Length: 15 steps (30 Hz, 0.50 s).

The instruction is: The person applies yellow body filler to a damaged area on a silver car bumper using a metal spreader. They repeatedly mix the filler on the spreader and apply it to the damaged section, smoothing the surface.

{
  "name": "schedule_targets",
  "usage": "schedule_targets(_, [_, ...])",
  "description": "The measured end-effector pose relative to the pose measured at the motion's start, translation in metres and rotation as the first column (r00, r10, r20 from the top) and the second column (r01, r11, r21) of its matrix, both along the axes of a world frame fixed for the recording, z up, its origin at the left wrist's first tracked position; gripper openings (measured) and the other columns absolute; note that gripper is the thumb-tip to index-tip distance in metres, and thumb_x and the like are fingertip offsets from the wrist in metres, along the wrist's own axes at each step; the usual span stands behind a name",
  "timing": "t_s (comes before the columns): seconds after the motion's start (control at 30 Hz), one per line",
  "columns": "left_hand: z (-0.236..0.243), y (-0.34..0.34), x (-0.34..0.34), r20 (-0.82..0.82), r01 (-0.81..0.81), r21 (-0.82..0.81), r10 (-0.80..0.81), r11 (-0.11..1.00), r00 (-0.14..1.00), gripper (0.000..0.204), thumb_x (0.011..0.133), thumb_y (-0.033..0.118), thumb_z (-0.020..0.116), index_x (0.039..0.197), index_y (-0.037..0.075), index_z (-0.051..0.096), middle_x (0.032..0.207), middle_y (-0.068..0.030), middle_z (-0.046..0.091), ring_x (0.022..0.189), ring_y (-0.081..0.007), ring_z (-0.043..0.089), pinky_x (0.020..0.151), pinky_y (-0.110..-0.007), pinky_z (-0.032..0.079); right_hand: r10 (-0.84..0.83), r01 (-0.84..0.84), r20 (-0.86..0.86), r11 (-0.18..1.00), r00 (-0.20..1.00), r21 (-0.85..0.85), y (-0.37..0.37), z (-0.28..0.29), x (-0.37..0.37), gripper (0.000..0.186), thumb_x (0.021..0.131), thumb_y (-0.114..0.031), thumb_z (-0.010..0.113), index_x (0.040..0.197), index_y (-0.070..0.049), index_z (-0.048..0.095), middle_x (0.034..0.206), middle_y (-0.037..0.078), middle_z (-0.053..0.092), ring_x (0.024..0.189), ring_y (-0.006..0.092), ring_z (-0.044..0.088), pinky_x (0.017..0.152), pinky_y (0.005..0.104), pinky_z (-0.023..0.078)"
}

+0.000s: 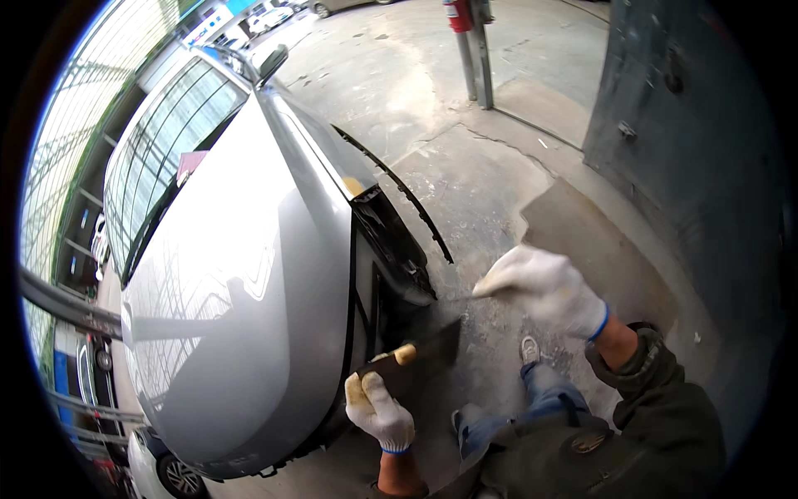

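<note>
My left hand [381, 412], in a white knit glove, grips the edge of a dark flat plate [439, 351] beside the front corner of a silver car [241, 333]. A yellowish lump of paste [405, 354] sits on the plate near my fingers. Closed around the handle of a thin, flat spreader [460, 297], my gloved right hand [544, 291] is to the right of the car and above the plate. Motion blurs the spreader, so its exact shape is unclear. A yellowish patch [354, 185] shows on the car's fender, above the dark opening at its front corner.
A black trim strip [407, 195] curves outward from the fender. On the right stands a grey metal door [690, 125]; a post with a red part [458, 17] stands farther off. My shoes are on the concrete floor [490, 179]. Another car's wheel [180, 476] shows at lower left.
</note>
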<state>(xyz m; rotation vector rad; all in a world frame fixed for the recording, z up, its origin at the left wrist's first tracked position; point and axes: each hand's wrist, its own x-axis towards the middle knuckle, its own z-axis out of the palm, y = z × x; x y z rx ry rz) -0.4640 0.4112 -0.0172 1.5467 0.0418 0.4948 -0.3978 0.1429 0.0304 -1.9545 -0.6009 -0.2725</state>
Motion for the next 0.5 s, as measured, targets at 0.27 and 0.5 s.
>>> schedule_targets(0.27, [-0.001, 0.038, -0.069, 0.016, 0.281, 0.044, -0.282, 0.959, 0.959, 0.029, 0.104, 0.018, 0.047, 0.112, -0.008, 0.056, 0.107, -0.0211, 0.068, 0.098, -0.0239, 0.068, 0.089, -0.036, 0.056, -0.036, 0.573, -0.628, 0.450, 0.778, 0.684, 0.128, -0.041, -0.138, 0.015, 0.097, -0.007, 0.060, 0.105, 0.003, 0.068, 0.093, 0.002, 0.070, 0.083, 0.0054, 0.061, 0.073, 0.0215, 0.051])
schedule_targets(0.5, [0.008, 0.084, -0.110, 0.037, 0.552, 0.390, -0.611, 0.737, 0.790, 0.033, 0.095, 0.004, 0.057, 0.126, -0.006, 0.056, 0.086, -0.0119, 0.069, 0.071, -0.0152, 0.067, 0.067, -0.027, 0.053, -0.128, 0.705, -0.696, 0.207, 0.707, 0.678, 0.218, -0.050, -0.210, 0.017, 0.099, -0.009, 0.057, 0.105, 0.003, 0.067, 0.093, 0.003, 0.069, 0.082, 0.0058, 0.060, 0.073, 0.0230, 0.049])
